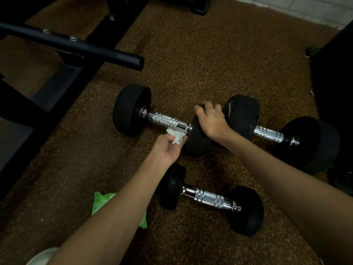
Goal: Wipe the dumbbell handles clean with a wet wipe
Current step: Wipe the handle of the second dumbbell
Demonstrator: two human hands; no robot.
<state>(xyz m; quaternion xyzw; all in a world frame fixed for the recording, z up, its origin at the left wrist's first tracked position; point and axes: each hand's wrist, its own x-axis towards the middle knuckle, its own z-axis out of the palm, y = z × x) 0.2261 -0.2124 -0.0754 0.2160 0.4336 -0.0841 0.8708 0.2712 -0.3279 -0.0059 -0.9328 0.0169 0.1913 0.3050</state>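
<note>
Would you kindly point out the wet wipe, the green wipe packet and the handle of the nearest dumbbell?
wet wipe (176,137), head view, on the crumpled white wad pinched in the left hand.
green wipe packet (100,200), head view, on its visible upper corner.
nearest dumbbell handle (209,197), head view, on the chrome grip's middle.

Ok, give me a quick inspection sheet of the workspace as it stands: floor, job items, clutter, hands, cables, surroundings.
Surface: brown speckled floor, dumbbells lying on it.
Job's things: three dumbbells. Far dumbbell is being wiped; white wipe pressed at the right end of its chrome handle. Right dumbbell and near dumbbell untouched now.
Clutter: green wipe pack on the floor, partly under the left forearm; small bits by the right edge, too small to tell.
Grippers: left hand holds the wipe; right hand grips the far dumbbell's right weight.
Cables: nothing seen.
Surroundings: black frame with a tube on the left; dark object on the right; tiled wall top right.
</note>
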